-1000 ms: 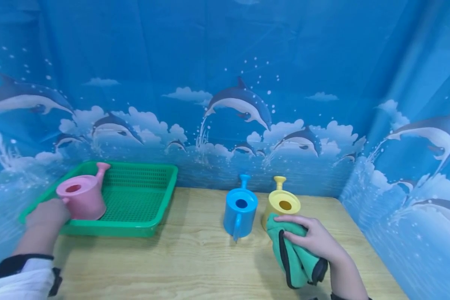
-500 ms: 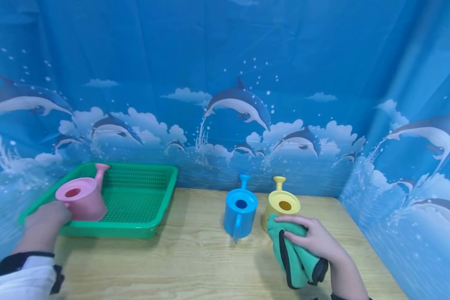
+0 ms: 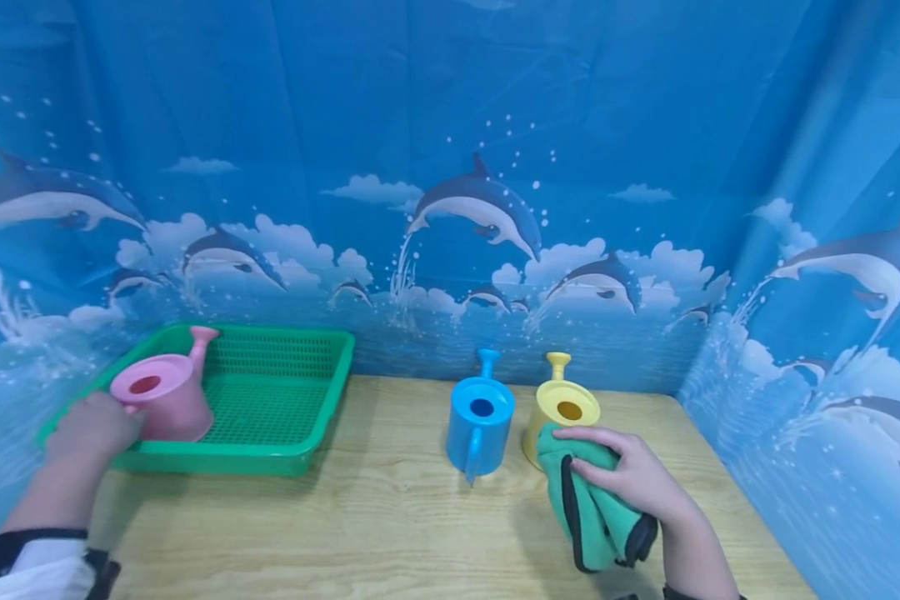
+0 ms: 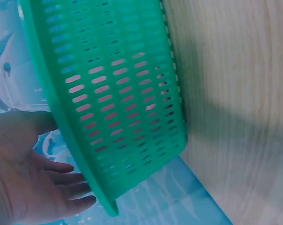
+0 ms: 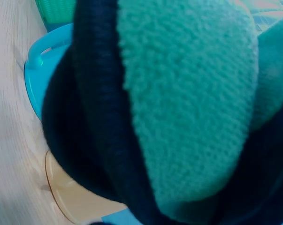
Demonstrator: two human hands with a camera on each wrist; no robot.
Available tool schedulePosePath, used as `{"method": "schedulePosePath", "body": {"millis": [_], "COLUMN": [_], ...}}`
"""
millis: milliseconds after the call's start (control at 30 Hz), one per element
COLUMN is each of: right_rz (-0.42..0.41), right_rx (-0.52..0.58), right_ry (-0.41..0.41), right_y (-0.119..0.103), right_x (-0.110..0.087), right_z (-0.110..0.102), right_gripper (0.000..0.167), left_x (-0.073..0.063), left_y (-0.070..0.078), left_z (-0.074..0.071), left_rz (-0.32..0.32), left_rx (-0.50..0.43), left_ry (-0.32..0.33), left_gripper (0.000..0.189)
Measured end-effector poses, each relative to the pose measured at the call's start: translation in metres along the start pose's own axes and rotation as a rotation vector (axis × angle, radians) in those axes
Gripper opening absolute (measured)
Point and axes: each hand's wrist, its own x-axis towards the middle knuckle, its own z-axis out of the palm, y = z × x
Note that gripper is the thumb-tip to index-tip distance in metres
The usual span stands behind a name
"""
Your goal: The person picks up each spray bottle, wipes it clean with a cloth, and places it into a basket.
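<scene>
Several leaping dolphins, with white clouds and spray, are printed on the smooth blue sheeting that I see hanging beyond both hands and running on outside the right one, faintly creased and shaded where it bends at the corner. Under the hands I have a pale tabletop with a fine wood grain and soft shadows below each arm. Just beside the left hand, the pink watering can stands inside the green basket, a shallow moulded plastic one with a solid rim and rows of rounded slots in its wall; my left wrist view shows pink through those slots. That hand is released, its fingers loosely extended at the rim; whether a fingertip meets the can's handle I can't tell. The right hand is grasping the green cloth, bunched into thick folds, fuzzy with a short pile and edged in dark ribbed binding. Right past those fingers is the yellow watering can, upright, its near side hidden by the cloth. Between the hands, nearer the right, stands the blue watering can, a glossy, rounded cylinder with a round hole on top, its looped handle toward me and flared spout pointing away.
</scene>
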Motion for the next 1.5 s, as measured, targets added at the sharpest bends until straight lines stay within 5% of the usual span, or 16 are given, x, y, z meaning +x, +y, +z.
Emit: {"method": "schedulePosePath", "body": {"millis": [333,933,1500], "right_rz": [0.011,0.002,0.038], "right_rx": [0.004,-0.009,-0.058], "right_ry": [0.006,0.028,0.044], "right_y": [0.0,-0.002,-0.004], "right_x": [0.001,0.002,0.0], "right_z": [0.0,-0.001,0.0], "right_gripper": [0.035,0.035,0.035], "left_x": [-0.021,-0.071,-0.127], "left_y": [0.015,0.097,0.171], "left_z": [-0.01,0.007,0.048], "left_rz": [0.027,0.444,0.631], "left_rx": [-0.059,-0.065,-0.162], "left_ry": [0.086,0.249,0.131], "left_gripper": [0.089,0.098,0.09]}}
